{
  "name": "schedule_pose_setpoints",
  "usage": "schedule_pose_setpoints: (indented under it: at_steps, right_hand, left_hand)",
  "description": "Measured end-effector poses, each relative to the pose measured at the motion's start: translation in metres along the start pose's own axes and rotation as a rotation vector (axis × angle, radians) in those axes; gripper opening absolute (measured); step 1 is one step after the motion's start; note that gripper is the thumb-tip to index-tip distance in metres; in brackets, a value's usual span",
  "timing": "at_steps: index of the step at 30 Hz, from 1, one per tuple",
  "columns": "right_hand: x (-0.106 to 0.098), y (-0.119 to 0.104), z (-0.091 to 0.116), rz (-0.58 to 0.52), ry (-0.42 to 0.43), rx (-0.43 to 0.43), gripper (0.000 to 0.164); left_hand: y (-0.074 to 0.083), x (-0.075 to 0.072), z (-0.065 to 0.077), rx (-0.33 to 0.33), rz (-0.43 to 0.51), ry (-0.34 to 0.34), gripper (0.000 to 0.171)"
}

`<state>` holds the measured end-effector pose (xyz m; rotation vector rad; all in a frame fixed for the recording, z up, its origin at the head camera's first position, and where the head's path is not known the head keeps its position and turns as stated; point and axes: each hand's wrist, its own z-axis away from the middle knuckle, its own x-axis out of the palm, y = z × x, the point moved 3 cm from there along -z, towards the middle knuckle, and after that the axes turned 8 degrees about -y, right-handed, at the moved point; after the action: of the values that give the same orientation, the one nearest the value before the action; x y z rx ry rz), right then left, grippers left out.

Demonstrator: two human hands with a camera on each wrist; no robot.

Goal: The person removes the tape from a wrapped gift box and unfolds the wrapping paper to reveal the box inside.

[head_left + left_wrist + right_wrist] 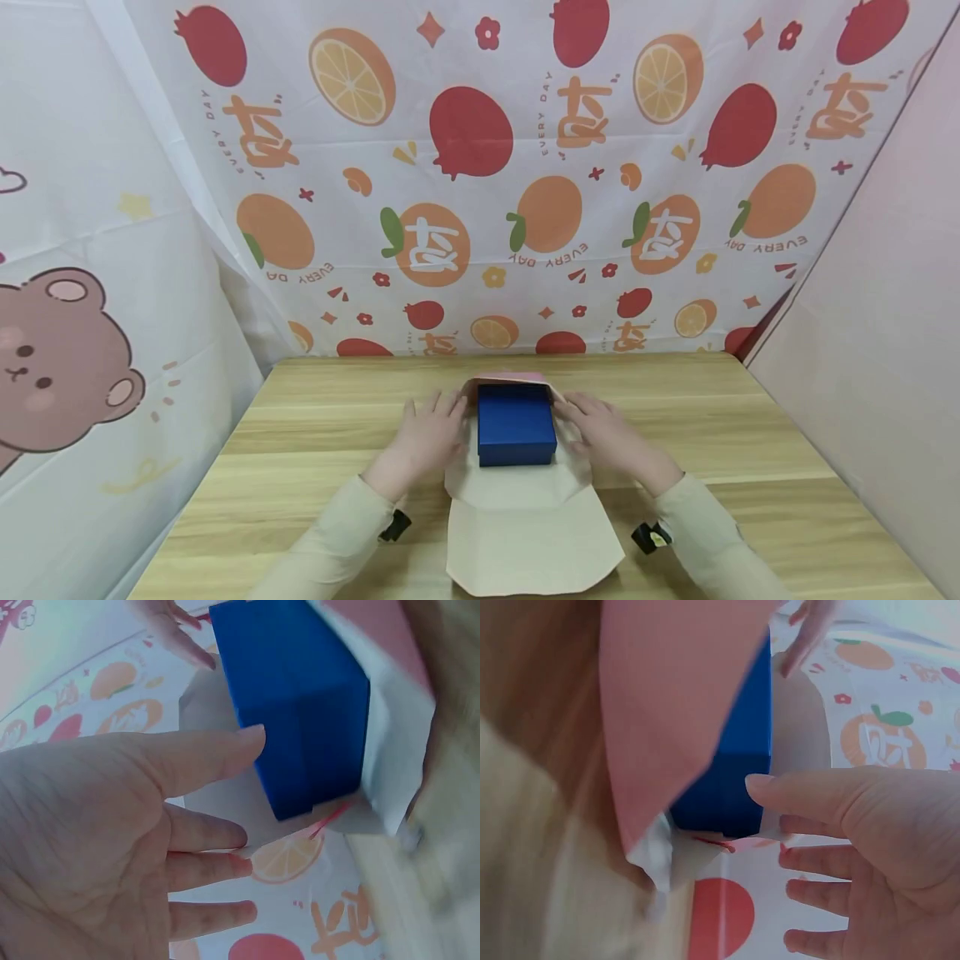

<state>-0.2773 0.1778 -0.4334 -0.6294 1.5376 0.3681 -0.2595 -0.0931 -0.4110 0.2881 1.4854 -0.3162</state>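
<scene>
A blue box (516, 418) sits on the far part of an unfolded sheet of paper or card (531, 542), cream on its inner face and pink (671, 705) on its outer face. The sheet's far end rises behind the box. My left hand (423, 437) is at the sheet's left edge, its fingers extended; in the left wrist view its thumb (217, 754) overlaps the box's edge. On the opposite side, my right hand (611, 437) has its fingers spread by the sheet's raised edge, and its thumb (802, 791) lies close to the box.
The sheet lies on a wooden table (330, 417). Behind the table hangs a fruit-print cloth (480, 242), with a bear-print cloth (172, 300) at left and a plain pale one (877, 333) at right. A red string (330, 819) shows beneath the box.
</scene>
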Motion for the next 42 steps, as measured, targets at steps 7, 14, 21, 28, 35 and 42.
schedule_pose_setpoints:
  at_steps: [7, 14, 21, 28, 35, 42]
  right_hand:
    - [-0.01, 0.013, -0.026, 0.155, 0.022, 0.057, 0.069]
    - [-0.017, 0.024, -0.05, 0.278, 0.083, 0.062, 0.064]
    - [-0.006, 0.036, -0.076, 0.503, 0.098, 0.096, 0.059]
    - [0.004, 0.044, -0.093, 0.49, -0.018, 0.119, 0.057]
    - [0.017, 0.054, -0.105, 0.326, -0.164, 0.163, 0.052]
    - [0.031, 0.062, -0.111, 0.165, -0.256, 0.175, 0.044]
  left_hand:
    - [-0.018, -0.008, -0.024, -0.024, -0.046, 0.045, 0.072]
    - [-0.036, -0.013, -0.057, -0.005, -0.249, 0.222, 0.071]
    - [-0.049, -0.006, -0.087, -0.039, -0.396, 0.256, 0.073]
    - [-0.053, 0.011, -0.107, -0.014, -0.37, 0.099, 0.068]
    - [-0.056, 0.03, -0.121, -0.015, -0.251, -0.063, 0.063]
    - [-0.056, 0.045, -0.127, -0.01, -0.13, -0.182, 0.06]
